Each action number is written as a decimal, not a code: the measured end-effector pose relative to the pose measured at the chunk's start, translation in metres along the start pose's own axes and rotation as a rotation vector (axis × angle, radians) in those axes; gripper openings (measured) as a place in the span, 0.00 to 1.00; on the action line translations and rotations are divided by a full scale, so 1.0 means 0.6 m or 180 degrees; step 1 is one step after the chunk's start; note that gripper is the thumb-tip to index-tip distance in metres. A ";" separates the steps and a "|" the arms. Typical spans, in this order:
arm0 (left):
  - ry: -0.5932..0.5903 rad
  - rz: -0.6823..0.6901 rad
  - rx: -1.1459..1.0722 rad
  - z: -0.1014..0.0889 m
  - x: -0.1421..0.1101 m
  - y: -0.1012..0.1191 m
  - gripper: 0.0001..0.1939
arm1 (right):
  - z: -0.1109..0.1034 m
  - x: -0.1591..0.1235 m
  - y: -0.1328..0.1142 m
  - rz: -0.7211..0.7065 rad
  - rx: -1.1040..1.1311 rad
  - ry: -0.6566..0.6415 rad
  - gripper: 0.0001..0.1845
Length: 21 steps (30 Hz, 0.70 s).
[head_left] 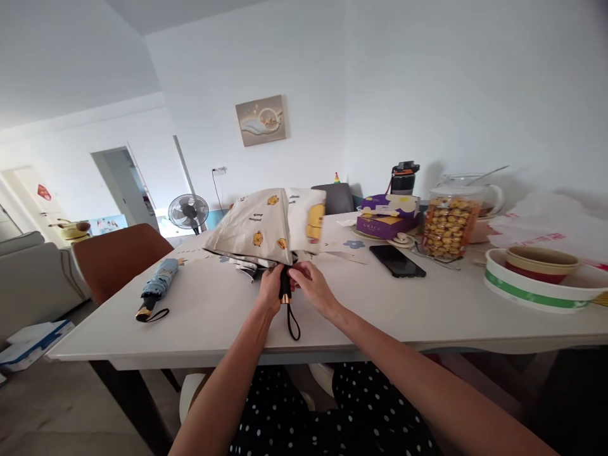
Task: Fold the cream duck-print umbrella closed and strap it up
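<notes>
A cream folding umbrella (256,221) with yellow duck prints lies on the table in front of me, its canopy loosely collapsed and its panels spread to both sides. Its black handle with a gold end points toward me, and a black wrist strap hangs from it. My left hand (272,288) is wrapped round the handle from the left. At the base of the canopy, my right hand (311,285) has its fingers bent against the handle's right side; what its fingertips pinch, if anything, is hidden. Further left lies a folded light-blue umbrella (161,278) with a black handle.
To the right are a black phone (398,261), glasses (439,258), a jar of brown snacks (449,225), purple boxes (387,215), a dark bottle (403,178) and a white-and-green bowl (527,288). A brown chair (118,253) stands beyond the table's left edge.
</notes>
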<state>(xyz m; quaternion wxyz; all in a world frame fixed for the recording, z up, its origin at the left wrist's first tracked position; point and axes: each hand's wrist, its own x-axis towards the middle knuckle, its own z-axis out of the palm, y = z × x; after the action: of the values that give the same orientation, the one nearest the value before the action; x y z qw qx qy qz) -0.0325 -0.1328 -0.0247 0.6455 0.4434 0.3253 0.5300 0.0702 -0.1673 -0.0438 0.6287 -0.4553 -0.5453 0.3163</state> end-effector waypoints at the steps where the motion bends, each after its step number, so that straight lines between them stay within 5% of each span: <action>1: 0.0031 0.0005 0.0044 0.000 -0.002 0.000 0.11 | 0.002 0.002 0.001 0.0012 0.0035 0.0047 0.13; 7: -0.0416 -0.0369 0.0008 -0.006 -0.006 -0.006 0.10 | -0.002 0.006 -0.004 0.0114 0.0104 0.0214 0.18; 16: -0.0198 -0.0384 0.0152 -0.001 -0.008 -0.013 0.07 | -0.023 0.000 -0.012 -0.0412 -0.0674 0.0902 0.14; 21: -0.0152 -0.0314 0.0290 0.001 -0.012 -0.021 0.05 | -0.022 0.007 -0.002 -0.0508 -0.1324 0.0780 0.13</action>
<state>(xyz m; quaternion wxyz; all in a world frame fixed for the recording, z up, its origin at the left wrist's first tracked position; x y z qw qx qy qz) -0.0286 -0.1406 -0.0366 0.6575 0.4683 0.3550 0.4715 0.0839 -0.1669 -0.0405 0.6059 -0.5653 -0.5526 0.0892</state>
